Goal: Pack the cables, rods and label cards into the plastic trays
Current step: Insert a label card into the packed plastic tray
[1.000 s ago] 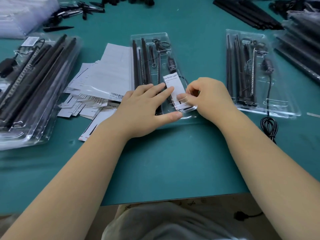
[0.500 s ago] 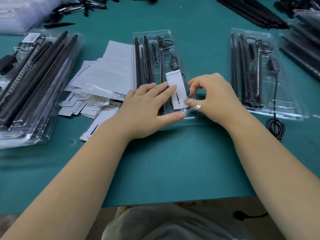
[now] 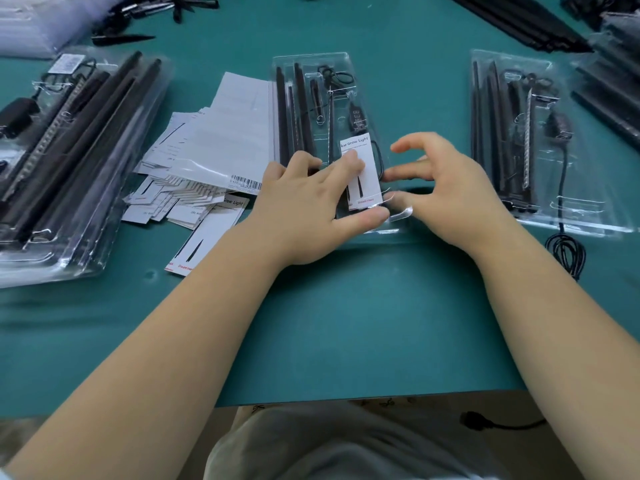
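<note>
A clear plastic tray (image 3: 349, 60) lies in the middle of the green table, holding black rods (image 3: 282, 109), a coiled cable (image 3: 334, 76) and a white "Grow Light" label card (image 3: 367, 168). My left hand (image 3: 311, 206) lies flat over the tray's near end, fingertips pressing on the card and thumb at the tray's front edge. My right hand (image 3: 446, 192) hovers just right of the card with fingers spread and loosely bent, holding nothing. A second filled tray (image 3: 588, 216) sits to the right, its cable (image 3: 566, 251) trailing off the near edge.
A heap of white label cards and sheets (image 3: 214, 161) lies left of the middle tray. Stacked filled trays (image 3: 69, 168) stand at the far left. Loose black rods (image 3: 519, 19) lie at the back right. The table's front edge (image 3: 346, 398) is near my body.
My right hand has let go of the card and tray edge and opened, drawing slightly right. My left hand stays pressed on the card.
</note>
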A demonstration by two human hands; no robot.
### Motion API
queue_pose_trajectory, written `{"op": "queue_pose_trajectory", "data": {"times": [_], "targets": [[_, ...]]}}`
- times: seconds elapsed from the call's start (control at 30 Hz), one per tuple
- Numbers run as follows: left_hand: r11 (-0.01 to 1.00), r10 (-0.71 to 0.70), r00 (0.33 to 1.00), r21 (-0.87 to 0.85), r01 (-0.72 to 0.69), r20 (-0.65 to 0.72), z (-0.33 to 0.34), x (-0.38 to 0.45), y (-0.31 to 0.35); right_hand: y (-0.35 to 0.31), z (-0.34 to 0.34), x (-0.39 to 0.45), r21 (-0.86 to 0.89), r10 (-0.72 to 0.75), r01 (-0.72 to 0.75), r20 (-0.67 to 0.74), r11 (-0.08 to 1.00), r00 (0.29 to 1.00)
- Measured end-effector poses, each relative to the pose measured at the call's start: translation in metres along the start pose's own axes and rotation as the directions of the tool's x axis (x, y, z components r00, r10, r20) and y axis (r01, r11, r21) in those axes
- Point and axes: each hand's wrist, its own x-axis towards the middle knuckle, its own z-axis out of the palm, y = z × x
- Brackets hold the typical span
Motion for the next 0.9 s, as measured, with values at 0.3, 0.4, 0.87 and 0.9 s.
{"op": "queue_pose_trajectory", "data": {"times": [0.3, 0.4, 0.87, 0.9], "targets": [[0.998, -0.012, 0.999, 0.056, 0.01, 0.038, 0.0, 0.001, 0.002, -0.003, 0.013, 0.011, 0.018, 0.119, -0.118, -0.246, 0.993, 0.962], [0.998, 0.0, 1.0, 0.055, -0.001, 0.027, 0.001, 0.001, 0.002, 0.0, 0.012, 0.016, -0.082, 0.163, -0.182, -0.196, 0.98, 0.967], [0.997, 0.082, 0.997, -0.011, -0.082, 0.011, 0.002, -0.006, -0.011, -0.006, 0.01, 0.011, -0.335, 0.116, -0.13, -0.061, 0.933, 0.991], [0.997, 0.075, 0.997, 0.011, -0.075, 0.007, 0.003, -0.006, -0.008, -0.007, 0.012, 0.011, -0.305, 0.143, -0.169, -0.107, 0.937, 0.984]]}}
